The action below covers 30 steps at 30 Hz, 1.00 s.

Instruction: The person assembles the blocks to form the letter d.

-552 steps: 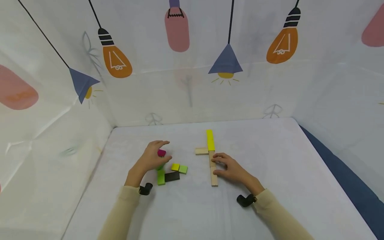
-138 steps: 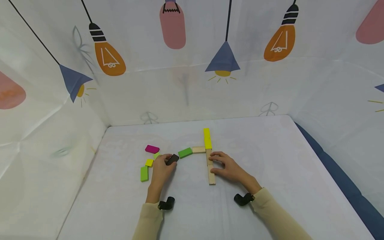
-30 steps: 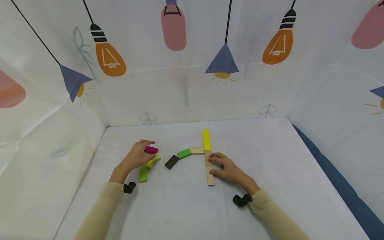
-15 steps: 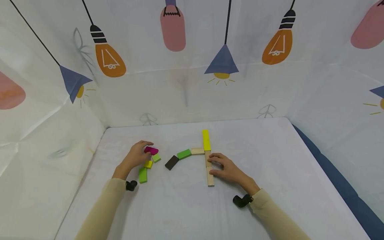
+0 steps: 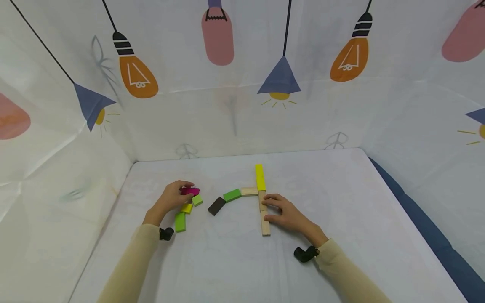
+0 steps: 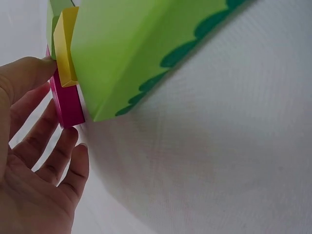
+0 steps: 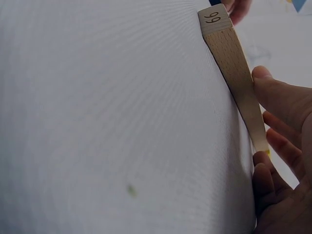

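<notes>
In the head view my left hand [image 5: 174,195] pinches a magenta block [image 5: 191,191] between thumb and fingers. The left wrist view shows that magenta block [image 6: 68,102] partly behind a yellow block [image 6: 66,46] and a large-looking green one [image 6: 122,44]. Beside it lie a small light green block [image 5: 197,200], the yellow block [image 5: 187,208] and a green block [image 5: 180,221]. My right hand [image 5: 286,213], fingers relaxed, rests against the right side of two plain wooden blocks [image 5: 265,223] lying end to end. In the right wrist view its thumb touches the wooden block [image 7: 234,73], marked 66.
A bright yellow block [image 5: 260,177] continues the wooden line away from me. From its junction a pale wooden block [image 5: 249,191], a green block [image 5: 232,195] and a dark brown block [image 5: 217,206] curve leftward. A patterned white sheet [image 5: 242,113] hangs behind the table [image 5: 303,168].
Earlier, my left hand held the dark brown block, which now lies at the end of the curve. Over the last second its thumb and fingers have closed on the magenta block. My right hand stays put.
</notes>
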Motion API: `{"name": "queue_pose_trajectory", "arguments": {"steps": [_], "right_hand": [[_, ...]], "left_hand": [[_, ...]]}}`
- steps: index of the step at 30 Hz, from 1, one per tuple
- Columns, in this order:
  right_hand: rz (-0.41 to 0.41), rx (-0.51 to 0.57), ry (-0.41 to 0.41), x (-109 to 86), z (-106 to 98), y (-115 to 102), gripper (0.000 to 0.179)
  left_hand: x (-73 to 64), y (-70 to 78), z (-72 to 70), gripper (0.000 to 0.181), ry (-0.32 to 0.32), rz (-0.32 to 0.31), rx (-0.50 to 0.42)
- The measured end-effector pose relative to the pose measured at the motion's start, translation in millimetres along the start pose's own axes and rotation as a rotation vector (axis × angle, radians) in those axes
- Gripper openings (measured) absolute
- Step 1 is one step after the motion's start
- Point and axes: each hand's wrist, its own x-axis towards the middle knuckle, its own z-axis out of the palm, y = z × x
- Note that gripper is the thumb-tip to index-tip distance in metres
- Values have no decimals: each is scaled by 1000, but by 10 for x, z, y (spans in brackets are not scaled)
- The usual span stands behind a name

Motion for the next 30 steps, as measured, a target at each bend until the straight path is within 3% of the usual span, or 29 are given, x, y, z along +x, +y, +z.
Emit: {"name": "queue_pose_trajectory", "arguments": {"steps": [21, 30], "right_hand": [[-3, -1, 8, -7, -1, 6, 53], [-5, -6, 11, -4, 5, -6, 53]], "left_hand": [[-38, -34, -75, 39, -29, -3, 42], [-86, 45, -113, 40, -9, 25, 53]]}}
